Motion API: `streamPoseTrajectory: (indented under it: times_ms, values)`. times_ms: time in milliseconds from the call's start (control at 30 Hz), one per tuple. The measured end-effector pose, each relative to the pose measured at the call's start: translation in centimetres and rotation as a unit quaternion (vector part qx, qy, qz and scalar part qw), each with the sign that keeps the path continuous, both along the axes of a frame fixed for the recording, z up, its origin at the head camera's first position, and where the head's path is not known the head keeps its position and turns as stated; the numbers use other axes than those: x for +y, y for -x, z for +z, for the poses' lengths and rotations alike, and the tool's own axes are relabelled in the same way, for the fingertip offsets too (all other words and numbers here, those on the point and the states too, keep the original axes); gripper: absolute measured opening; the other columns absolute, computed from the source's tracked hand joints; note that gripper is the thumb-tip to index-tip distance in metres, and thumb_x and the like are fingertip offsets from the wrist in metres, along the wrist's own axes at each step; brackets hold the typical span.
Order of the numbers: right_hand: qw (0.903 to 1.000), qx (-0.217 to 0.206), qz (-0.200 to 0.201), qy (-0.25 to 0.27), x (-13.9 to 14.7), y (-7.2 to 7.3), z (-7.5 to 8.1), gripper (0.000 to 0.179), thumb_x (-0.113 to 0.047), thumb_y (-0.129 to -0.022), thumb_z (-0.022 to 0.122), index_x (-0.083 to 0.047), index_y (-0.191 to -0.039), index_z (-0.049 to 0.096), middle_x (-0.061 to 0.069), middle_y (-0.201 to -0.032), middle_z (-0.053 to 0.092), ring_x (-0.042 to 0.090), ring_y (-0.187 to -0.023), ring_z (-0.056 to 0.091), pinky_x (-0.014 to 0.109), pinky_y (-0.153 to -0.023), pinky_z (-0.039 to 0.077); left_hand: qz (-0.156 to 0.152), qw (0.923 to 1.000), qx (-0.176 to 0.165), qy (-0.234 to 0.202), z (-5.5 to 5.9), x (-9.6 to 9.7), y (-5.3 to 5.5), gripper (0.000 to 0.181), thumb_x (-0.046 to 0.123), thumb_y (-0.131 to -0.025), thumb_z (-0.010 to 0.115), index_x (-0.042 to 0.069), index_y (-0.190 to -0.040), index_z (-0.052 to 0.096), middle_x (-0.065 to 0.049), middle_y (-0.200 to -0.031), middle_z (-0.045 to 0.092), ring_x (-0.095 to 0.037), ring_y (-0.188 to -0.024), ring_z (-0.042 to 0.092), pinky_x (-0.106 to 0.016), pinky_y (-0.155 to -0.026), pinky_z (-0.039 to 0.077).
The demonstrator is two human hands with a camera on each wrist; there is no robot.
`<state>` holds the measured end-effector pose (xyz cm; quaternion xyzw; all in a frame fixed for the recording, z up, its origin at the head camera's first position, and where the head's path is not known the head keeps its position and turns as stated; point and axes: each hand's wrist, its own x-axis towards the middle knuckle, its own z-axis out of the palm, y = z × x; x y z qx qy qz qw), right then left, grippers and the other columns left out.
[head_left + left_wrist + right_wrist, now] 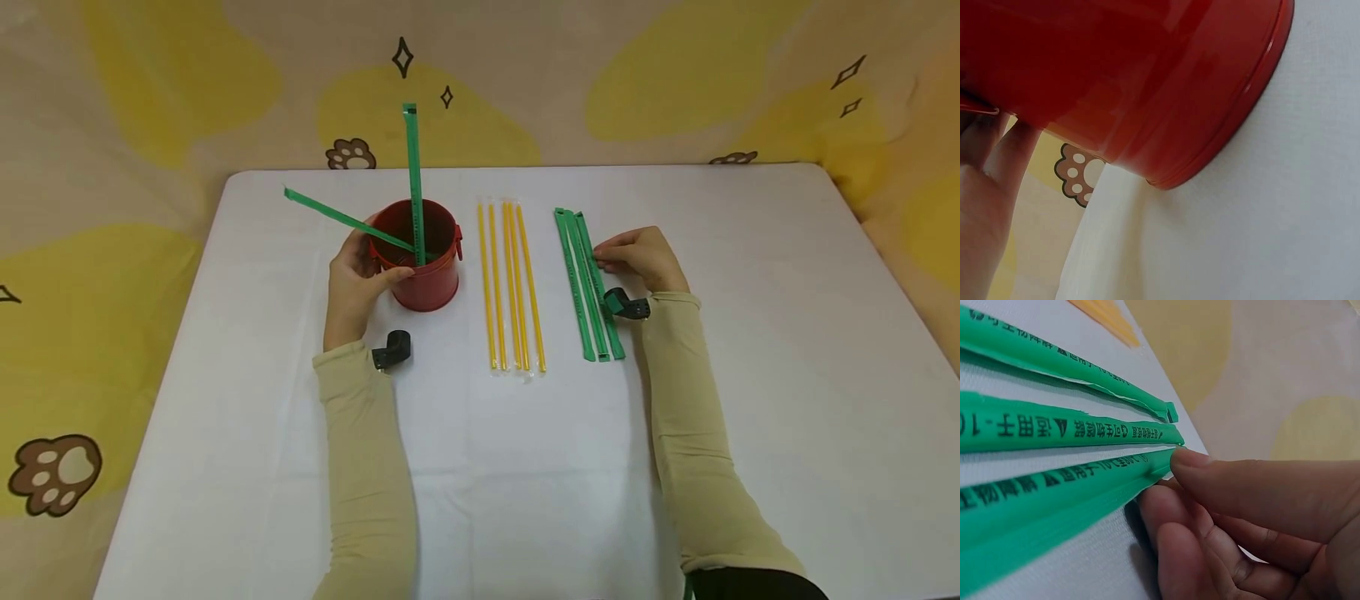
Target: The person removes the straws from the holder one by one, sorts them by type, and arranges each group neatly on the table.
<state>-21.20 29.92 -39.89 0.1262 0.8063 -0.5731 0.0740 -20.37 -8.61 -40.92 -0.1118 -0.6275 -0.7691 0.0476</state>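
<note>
My left hand [351,287] holds a small red metal bucket [426,289] by its side, thumb near the rim and fingers round the far side. In the left wrist view the bucket's base meets the white cloth. Two green-wrapped straws stand in it, one upright [414,162] and one leaning left [333,213]. Three more green-wrapped straws lie side by side on the right. At the outer one [1079,506], my right hand [647,257] pinches the far end between thumb [1235,478] and fingers. Dark printing runs along these wrappers.
Several yellow straws [512,287] in clear wrappers lie in a row between the bucket and the green ones. A white cloth [525,483] covers the table. Behind it hangs a yellow patterned curtain [487,108]. A small black camera sits on each wrist.
</note>
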Motion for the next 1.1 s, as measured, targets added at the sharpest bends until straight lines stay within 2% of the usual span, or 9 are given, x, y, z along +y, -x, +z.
streamPoseTrajectory:
  times_ms: [433, 633, 800, 1000, 1100]
  values:
    - [0.9998, -0.012, 0.001, -0.018, 0.08, -0.13, 0.16, 0.017, -0.004, -0.085, 0.068, 0.009, -0.096, 0.069, 0.0, -0.071, 0.068, 0.009, -0.063, 0.066, 0.019, -0.061, 0.054, 0.0, 1.0, -0.008, 0.004, -0.1, -0.13, 0.14, 0.066, -0.01, -0.073, 0.074, 0.005, -0.133, 0.051, -0.011, -0.129, 0.054, -0.022, -0.119, 0.048, -0.03, -0.103, 0.038]
    - [0.9998, -0.015, -0.001, -0.013, 0.06, -0.18, 0.31, 0.016, -0.005, -0.085, 0.069, 0.008, -0.094, 0.07, -0.001, -0.071, 0.068, 0.009, -0.064, 0.066, 0.019, -0.062, 0.054, -0.001, 0.9999, 0.001, 0.01, -0.13, -0.15, 0.14, 0.066, -0.011, -0.074, 0.073, 0.003, -0.134, 0.049, -0.012, -0.13, 0.053, -0.022, -0.119, 0.048, -0.031, -0.104, 0.038]
    - [0.9999, -0.007, 0.001, -0.014, 0.25, -0.15, 0.25, 0.018, -0.008, -0.083, 0.072, 0.006, -0.095, 0.07, -0.001, -0.072, 0.069, 0.009, -0.066, 0.066, 0.019, -0.064, 0.054, 0.003, 0.9997, 0.006, 0.022, -0.07, -0.19, 0.0, 0.065, -0.013, -0.075, 0.07, 0.001, -0.135, 0.048, -0.012, -0.13, 0.053, -0.021, -0.119, 0.048, -0.03, -0.104, 0.038]
    - [0.9996, 0.008, 0.001, -0.028, 0.17, -0.31, 0.45, 0.025, -0.016, -0.082, 0.075, 0.002, -0.099, 0.071, -0.006, -0.078, 0.069, 0.006, -0.075, 0.065, 0.018, -0.07, 0.052, -0.005, 0.9999, 0.013, 0.005, -0.05, -0.33, -0.07, 0.065, -0.01, -0.075, 0.073, 0.001, -0.134, 0.048, -0.012, -0.129, 0.053, -0.022, -0.119, 0.048, -0.03, -0.104, 0.038]
    - [0.9996, 0.022, 0.004, -0.019, -0.05, -0.44, 0.83, 0.031, -0.017, -0.082, 0.075, 0.004, -0.104, 0.068, -0.006, -0.084, 0.069, 0.007, -0.08, 0.064, 0.018, -0.073, 0.051, -0.009, 0.9998, 0.015, 0.0, -0.07, -0.21, 0.07, 0.065, -0.013, -0.075, 0.071, 0.0, -0.134, 0.048, -0.012, -0.129, 0.053, -0.022, -0.118, 0.048, -0.031, -0.103, 0.039]
